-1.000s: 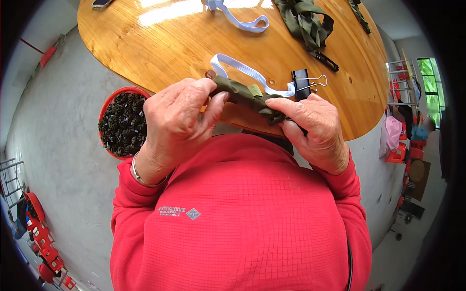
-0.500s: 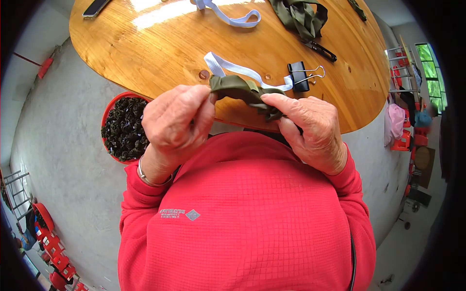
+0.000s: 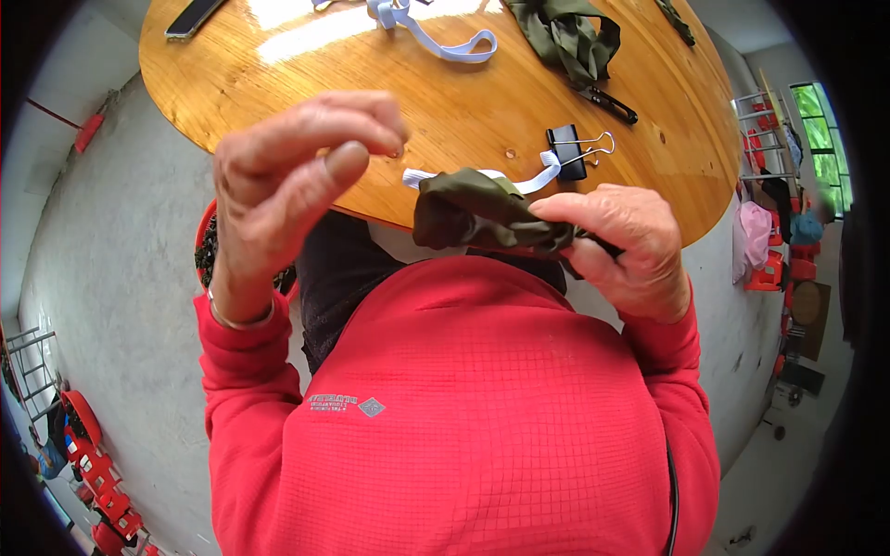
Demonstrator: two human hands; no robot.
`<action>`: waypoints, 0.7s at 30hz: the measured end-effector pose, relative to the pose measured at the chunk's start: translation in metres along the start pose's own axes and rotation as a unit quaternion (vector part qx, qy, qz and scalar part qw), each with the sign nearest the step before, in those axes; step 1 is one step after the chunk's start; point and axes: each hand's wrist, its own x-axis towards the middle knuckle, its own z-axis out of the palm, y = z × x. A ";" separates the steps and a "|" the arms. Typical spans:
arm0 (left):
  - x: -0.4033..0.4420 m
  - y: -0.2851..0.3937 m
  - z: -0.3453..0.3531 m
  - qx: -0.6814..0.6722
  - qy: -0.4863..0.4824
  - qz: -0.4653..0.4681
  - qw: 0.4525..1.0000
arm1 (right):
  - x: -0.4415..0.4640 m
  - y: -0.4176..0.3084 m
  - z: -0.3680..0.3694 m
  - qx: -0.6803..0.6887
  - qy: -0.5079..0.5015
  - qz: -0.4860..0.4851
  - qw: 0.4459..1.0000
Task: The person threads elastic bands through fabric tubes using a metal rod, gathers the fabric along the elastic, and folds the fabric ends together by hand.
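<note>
My right hand (image 3: 630, 243) pinches a dark green fabric piece (image 3: 473, 213) at its right end, with the thumb on top. The fabric is bunched and hangs at the table's near edge. A white elastic band (image 3: 533, 183) passes behind it, and the band's right end is gripped in a black binder clip (image 3: 567, 153) lying on the table. Raised to the left of the fabric, my left hand (image 3: 297, 176) has its thumb and fingers apart, slightly blurred, with nothing visible between them.
On the wooden table (image 3: 306, 102) lie small black-handled snips (image 3: 612, 105), more green fabric (image 3: 570, 42), loose white elastic (image 3: 445, 46) and a phone (image 3: 193, 17). A red basket (image 3: 202, 243) of dark green pieces stands on the floor, partly behind my left arm.
My left hand has let go of the fabric's left end and moved up and left. The fabric's left end now droops, while my right hand has kept hold and shifted slightly right.
</note>
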 end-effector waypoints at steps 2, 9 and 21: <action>0.015 -0.001 -0.005 -0.041 -0.072 -0.028 0.996 | 0.005 -0.005 -0.013 0.017 -0.017 0.013 1.000; 0.026 -0.025 0.026 -0.359 -0.234 -0.188 0.884 | 0.008 -0.002 -0.037 0.117 0.012 0.043 0.992; 0.028 -0.017 0.018 -0.237 -0.183 -0.355 0.886 | -0.003 0.012 -0.046 0.190 -0.055 0.132 0.971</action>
